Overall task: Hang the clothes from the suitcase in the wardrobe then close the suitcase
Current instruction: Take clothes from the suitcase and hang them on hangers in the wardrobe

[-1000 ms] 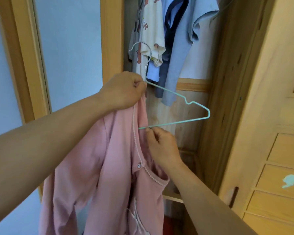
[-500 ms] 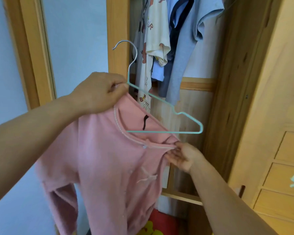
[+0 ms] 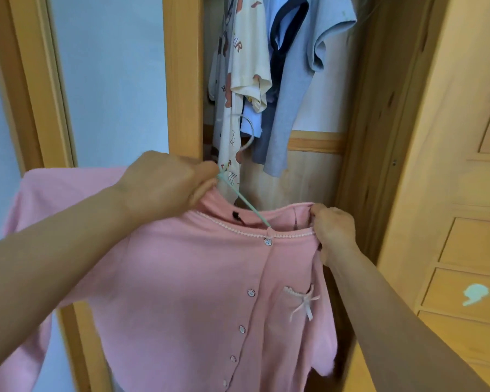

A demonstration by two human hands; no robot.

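Observation:
I hold a pink buttoned top (image 3: pixel 204 292) spread out in front of the open wardrobe (image 3: pixel 317 171). A mint wire hanger (image 3: pixel 245 203) runs from my left hand down into the neckline; its hook is blurred above my fingers. My left hand (image 3: pixel 167 183) grips the hanger's neck together with the top's left shoulder. My right hand (image 3: pixel 333 230) pinches the collar at the right shoulder. Most of the hanger is hidden inside the top. The suitcase is out of view.
Several garments hang inside the wardrobe: a cream printed shirt (image 3: pixel 248 60) and a pale blue shirt (image 3: pixel 300 89). A wooden door post (image 3: pixel 183 75) stands left of the opening. A wooden drawer unit (image 3: pixel 470 250) fills the right side. A pale blue wall (image 3: pixel 108 80) lies left.
The hanger's right arm has gone inside the top. My right hand rose and pulled the collar over it, and the top now hangs spread with its buttons facing me.

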